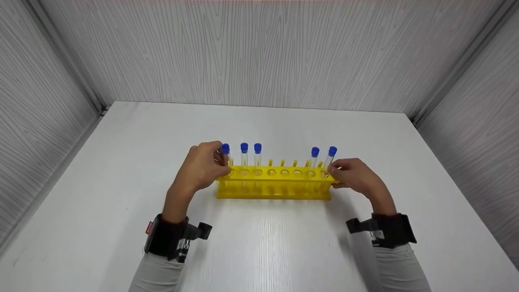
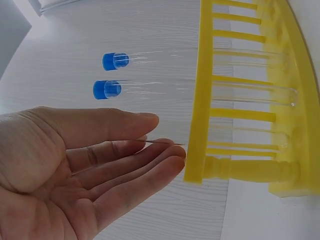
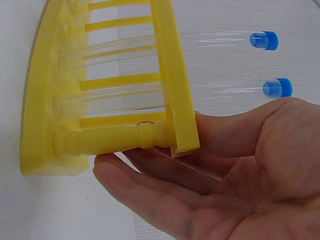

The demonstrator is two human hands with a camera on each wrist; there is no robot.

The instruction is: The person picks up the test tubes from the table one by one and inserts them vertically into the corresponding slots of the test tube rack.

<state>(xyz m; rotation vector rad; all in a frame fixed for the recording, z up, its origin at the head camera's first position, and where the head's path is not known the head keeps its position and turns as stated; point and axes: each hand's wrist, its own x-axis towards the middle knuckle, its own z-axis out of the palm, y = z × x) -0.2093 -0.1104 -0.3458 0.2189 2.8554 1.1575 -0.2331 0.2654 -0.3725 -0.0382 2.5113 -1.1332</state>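
A yellow test tube rack (image 1: 275, 194) stands on the table, holding several clear test tubes with blue caps. My left hand (image 1: 204, 164) is at its left end, thumb and fingers pinching the leftmost test tube (image 1: 226, 153) just above the top plate. In the left wrist view the thumb (image 2: 112, 125) hides that tube's upper part, while its lower end shows inside the rack. At the other end my right hand (image 1: 357, 176) grips the rack, thumb by the top plate and fingers under it, beside the end post (image 3: 110, 140). The rightmost test tube (image 1: 330, 156) leans slightly right, close to the thumb.
Two more test tubes, one (image 1: 244, 154) and another (image 1: 258, 154), stand toward the left; one (image 1: 314, 157) stands toward the right. Between these groups are vacant rack holes (image 1: 284, 172). Wood-grain panels (image 1: 259, 52) border the white table (image 1: 267, 243) at the back and sides.
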